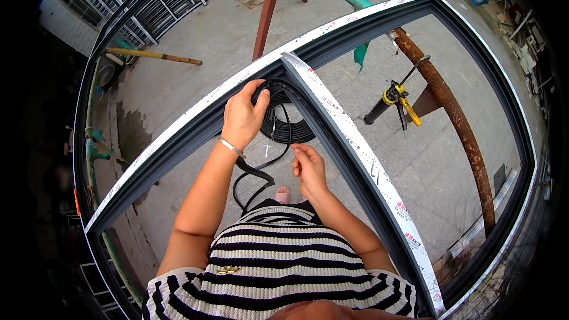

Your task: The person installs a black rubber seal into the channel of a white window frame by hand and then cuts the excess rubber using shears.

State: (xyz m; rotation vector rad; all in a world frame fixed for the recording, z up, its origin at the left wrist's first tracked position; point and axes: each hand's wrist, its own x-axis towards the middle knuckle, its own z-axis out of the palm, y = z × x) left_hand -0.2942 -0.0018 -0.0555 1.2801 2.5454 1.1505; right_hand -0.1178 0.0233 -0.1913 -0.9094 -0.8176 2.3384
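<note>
A large dark metal window frame (332,35) with white protective tape lies flat on rusty stands. My left hand (242,115) presses a black rubber sealing strip (284,124) into the corner where the frame's cross bar (349,142) meets the top rail. My right hand (308,169) hangs lower, fingers curled on the same strip. The strip loops down toward my striped shirt and runs back to a black coil (296,127) on the ground under the frame.
A caulking gun with a yellow handle (394,104) hangs on a rusty pipe stand (462,136) to the right. A brown steel post (265,18) rises beyond the frame. Stacked metal frames (148,0) lie at the far left on the concrete floor (201,41).
</note>
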